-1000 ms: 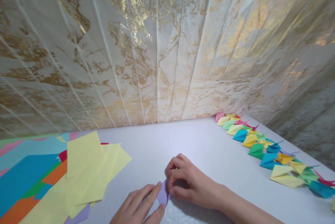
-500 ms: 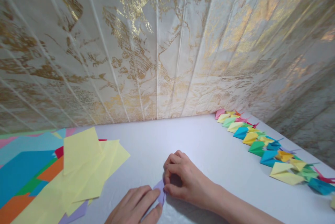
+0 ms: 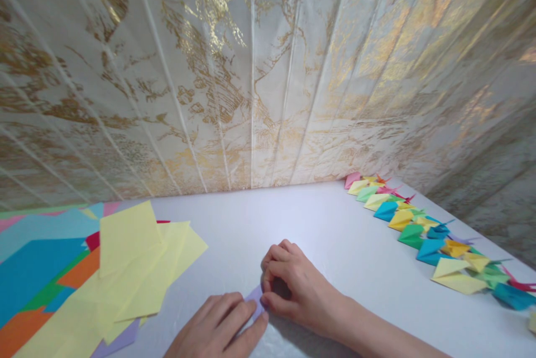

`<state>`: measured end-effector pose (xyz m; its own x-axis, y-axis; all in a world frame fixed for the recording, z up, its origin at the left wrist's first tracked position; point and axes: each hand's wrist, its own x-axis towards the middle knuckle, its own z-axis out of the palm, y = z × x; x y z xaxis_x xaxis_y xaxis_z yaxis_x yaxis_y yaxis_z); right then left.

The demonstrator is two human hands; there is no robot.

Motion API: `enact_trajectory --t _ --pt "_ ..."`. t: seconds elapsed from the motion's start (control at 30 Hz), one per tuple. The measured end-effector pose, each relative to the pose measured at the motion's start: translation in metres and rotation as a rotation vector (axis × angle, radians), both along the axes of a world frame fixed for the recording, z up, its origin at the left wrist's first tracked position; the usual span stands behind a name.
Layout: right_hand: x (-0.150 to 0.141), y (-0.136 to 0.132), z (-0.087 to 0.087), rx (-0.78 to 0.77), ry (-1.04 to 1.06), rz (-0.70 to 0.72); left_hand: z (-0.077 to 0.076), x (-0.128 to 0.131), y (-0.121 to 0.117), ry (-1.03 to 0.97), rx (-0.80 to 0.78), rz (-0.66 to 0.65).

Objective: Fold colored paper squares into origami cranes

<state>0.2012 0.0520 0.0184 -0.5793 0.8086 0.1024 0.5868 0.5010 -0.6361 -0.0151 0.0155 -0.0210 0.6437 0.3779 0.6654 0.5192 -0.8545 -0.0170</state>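
A small piece of folded purple paper (image 3: 254, 295) lies on the white table near the front middle, mostly covered by my fingers. My left hand (image 3: 218, 325) rests over its left side, with fingertips pressing it against the tabletop and the thumb at its near edge. From the right, my right hand (image 3: 298, 290) is curled, thumb and index finger closed on the paper's right edge. The two hands nearly touch. Most of the paper's shape is hidden, so its folds cannot be made out.
Yellow paper sheets (image 3: 146, 274) overlap blue, orange, green and purple ones on the left. Along the right edge runs a row of folded paper cranes (image 3: 412, 235) in many colours. A gold-patterned white curtain (image 3: 234, 95) hangs behind the white table (image 3: 259, 218).
My left thumb has slid right and slightly up along the purple paper toward the right hand's fingertips. The right hand stays almost in place.
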Motion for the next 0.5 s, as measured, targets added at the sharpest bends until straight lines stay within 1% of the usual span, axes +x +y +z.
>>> enact_trajectory --t 0.1,0.17,0.5 --pt "0.0 -0.001 0.001 -0.002 0.001 -0.001 -0.014 0.001 -0.001 0.019 0.005 0.014" --pt "0.0 -0.001 0.001 -0.001 -0.003 0.0 -0.019 0.002 -0.002 0.024 0.013 0.015" --pt "-0.001 -0.004 0.003 0.014 -0.041 -0.004 -0.021 0.003 -0.005 -0.003 0.012 0.046"
